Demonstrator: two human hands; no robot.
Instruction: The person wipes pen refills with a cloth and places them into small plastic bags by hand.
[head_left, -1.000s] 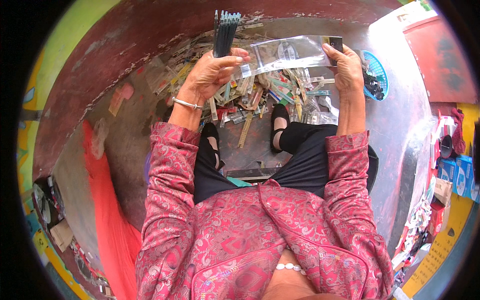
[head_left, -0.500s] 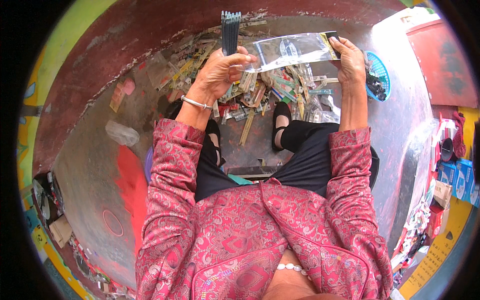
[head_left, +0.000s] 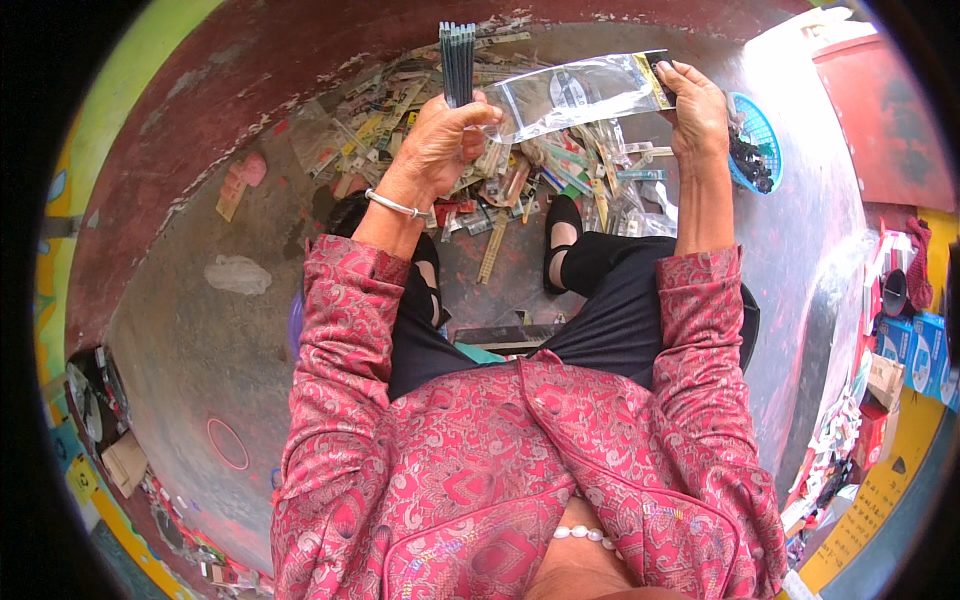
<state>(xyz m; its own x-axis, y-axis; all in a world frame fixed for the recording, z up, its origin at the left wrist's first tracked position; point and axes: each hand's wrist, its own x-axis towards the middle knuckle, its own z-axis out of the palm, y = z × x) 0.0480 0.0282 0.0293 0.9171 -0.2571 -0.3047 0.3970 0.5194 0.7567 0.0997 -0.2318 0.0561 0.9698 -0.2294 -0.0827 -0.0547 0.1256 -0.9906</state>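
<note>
The bag (head_left: 600, 92) is long, flat and see-through, with glare along its film, a pale oval print near the middle, a white line across it toward the left end, and a yellow and black strip at the right end. The sticks (head_left: 457, 66) are thin and dark with pale bluish tips, packed side by side in a tight bundle.

The right grip (head_left: 695, 115) is closed on the bag's dark strip, thumb on the near face. From there the bag stretches leftward, sloping slightly down in view, to the fingertips of the left grip (head_left: 440, 142); whether those fingers pinch it or only touch it, I cannot tell. The left grip is clenched around the lower part of the sticks, which rise upright above the thumb, just beside the bag's left end.

Both are held above a heap of packets (head_left: 510, 190) on the floor (head_left: 330, 350). A blue basket (head_left: 771, 135) of black pieces stands near the right grip.
</note>
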